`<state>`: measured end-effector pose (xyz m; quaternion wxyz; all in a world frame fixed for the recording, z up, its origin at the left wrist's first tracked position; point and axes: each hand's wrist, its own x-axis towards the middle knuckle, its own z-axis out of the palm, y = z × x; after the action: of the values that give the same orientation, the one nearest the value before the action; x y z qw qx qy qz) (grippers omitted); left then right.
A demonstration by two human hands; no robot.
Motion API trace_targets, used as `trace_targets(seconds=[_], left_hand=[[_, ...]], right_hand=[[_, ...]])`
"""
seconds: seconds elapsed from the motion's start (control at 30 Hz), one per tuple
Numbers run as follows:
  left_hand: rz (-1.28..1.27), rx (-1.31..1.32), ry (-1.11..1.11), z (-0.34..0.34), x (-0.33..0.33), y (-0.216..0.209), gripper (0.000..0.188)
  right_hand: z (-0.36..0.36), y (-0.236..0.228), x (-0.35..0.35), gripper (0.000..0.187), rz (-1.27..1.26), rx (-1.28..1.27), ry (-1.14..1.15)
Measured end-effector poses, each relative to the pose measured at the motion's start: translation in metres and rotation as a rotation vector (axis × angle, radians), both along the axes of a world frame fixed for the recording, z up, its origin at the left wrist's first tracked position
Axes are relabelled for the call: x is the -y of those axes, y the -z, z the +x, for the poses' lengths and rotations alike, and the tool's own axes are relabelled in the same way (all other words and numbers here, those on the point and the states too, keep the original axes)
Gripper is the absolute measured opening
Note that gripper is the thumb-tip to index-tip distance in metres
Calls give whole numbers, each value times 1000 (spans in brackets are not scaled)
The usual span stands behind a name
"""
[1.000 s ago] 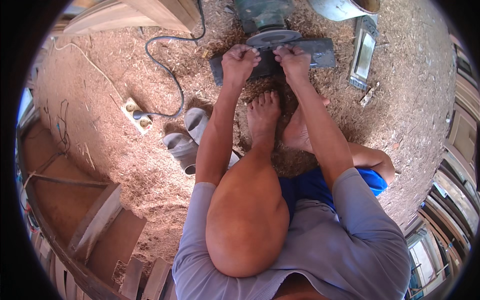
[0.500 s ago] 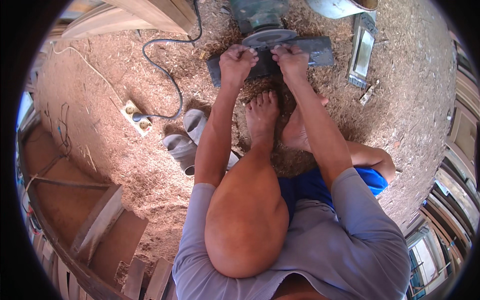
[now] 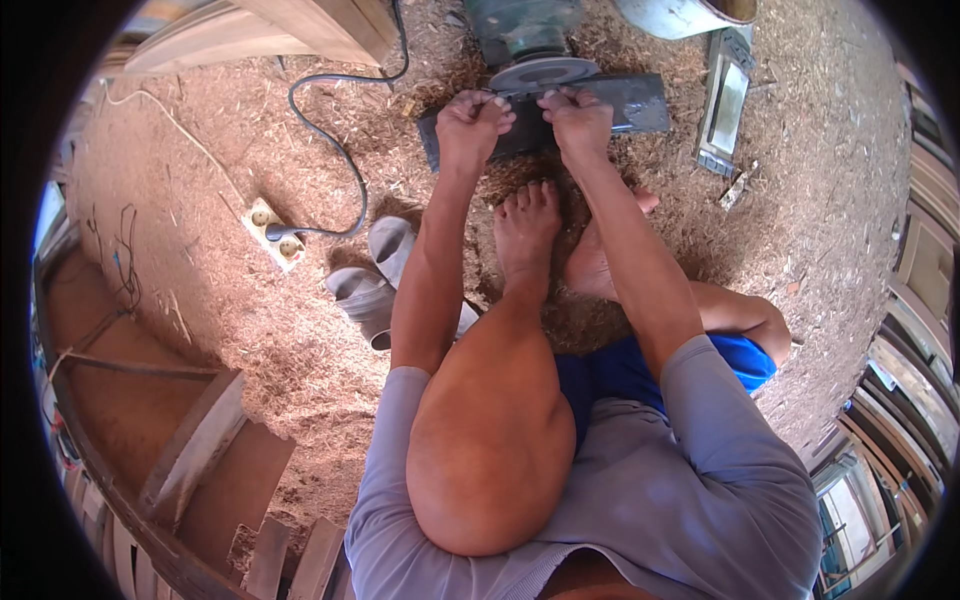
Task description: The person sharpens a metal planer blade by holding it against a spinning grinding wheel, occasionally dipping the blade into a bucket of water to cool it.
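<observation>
Sawdust-covered dirt floor (image 3: 200, 200); white socket strip (image 3: 272, 232) at 9 o'clock. My left hand (image 3: 470, 120) and right hand (image 3: 577, 118) both grip dark flat metal blade (image 3: 630, 100) at grey round grinding disc (image 3: 545, 72).

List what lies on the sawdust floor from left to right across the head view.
White power strip → grey sandals → left hand → right hand, both on the dark flat blade → narrow rectangular metal frame.

The grinding disc (image 3: 545, 72) looks dull grey metal, the dark blade (image 3: 610, 105) under it matt and worn. Rough reddish sawdust covers the floor (image 3: 200, 200). The cable (image 3: 330, 110) is smooth black rubber; the socket strip (image 3: 273, 235) pale plastic.
</observation>
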<state>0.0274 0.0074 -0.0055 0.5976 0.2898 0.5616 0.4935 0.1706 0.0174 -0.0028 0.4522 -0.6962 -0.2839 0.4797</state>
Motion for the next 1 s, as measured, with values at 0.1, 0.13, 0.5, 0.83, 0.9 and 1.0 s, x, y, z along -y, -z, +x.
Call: trace_targets(seconds=[0.1, 0.13, 0.5, 0.83, 0.9, 1.0], left_hand=[[-6, 14, -13, -1, 0, -3, 10], [-1, 16, -19, -3, 1, -4, 10], [136, 165, -54, -23, 56, -65, 8], [387, 470, 165, 12, 74, -135, 18], [378, 469, 189, 17, 79, -143, 18], [370, 489, 226, 27, 84, -157, 21]], right_hand=[[3, 7, 1, 11, 2, 107, -72], [2, 6, 2, 11, 14, 136, -98], [23, -91, 82, 21, -50, -685, -303], [42, -166, 129, 17, 97, -884, -334], [41, -188, 138, 17, 59, -839, -309], [45, -205, 146, 17, 100, -833, -368]])
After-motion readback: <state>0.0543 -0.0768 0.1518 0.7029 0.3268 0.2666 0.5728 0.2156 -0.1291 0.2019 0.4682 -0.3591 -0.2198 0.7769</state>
